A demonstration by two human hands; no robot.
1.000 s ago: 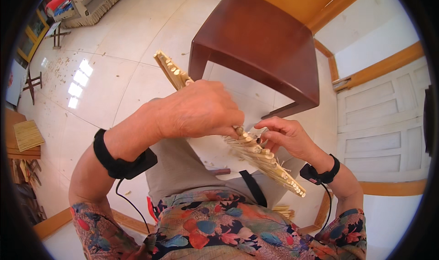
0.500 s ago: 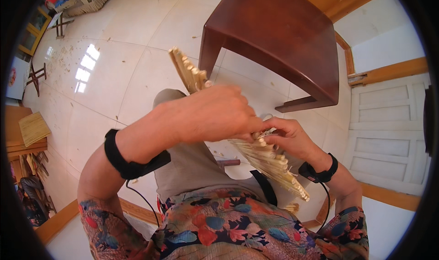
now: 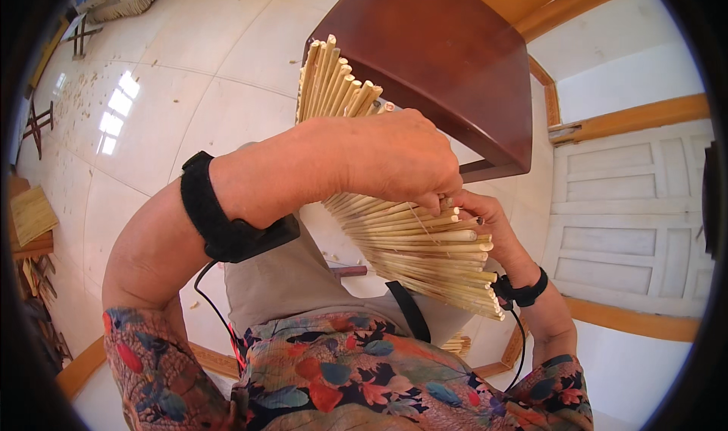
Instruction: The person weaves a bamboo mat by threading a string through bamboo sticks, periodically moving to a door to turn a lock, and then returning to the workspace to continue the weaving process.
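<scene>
A row of pale yellow plant stalks [image 3: 402, 241], joined side by side like a mat, lies in front of me with its cut ends fanned out. Its far part rises beyond my left forearm, toward the red-brown table. My left hand [image 3: 409, 154] is closed above the stalks, its fingertips pinched at their ends; what they pinch is hidden. A thin thread [image 3: 425, 230] hangs over the stalks just below those fingertips. Curled around the right edge of the mat, my right hand [image 3: 489, 222] grips the stalk ends, its fingers partly hidden behind them.
A dark red-brown wooden table or stool [image 3: 432, 37] stands just ahead. Scraps litter the tiled floor [image 3: 174, 75] on the left, where a folding stand [image 3: 36, 128] and a wooden board [image 3: 32, 215] also appear. A white panelled door [image 3: 629, 219] is at the right.
The stalk mat has tilted so that its flat side and more stalk ends show. Both hands stay close together at its edge, while the view has shifted slightly.
</scene>
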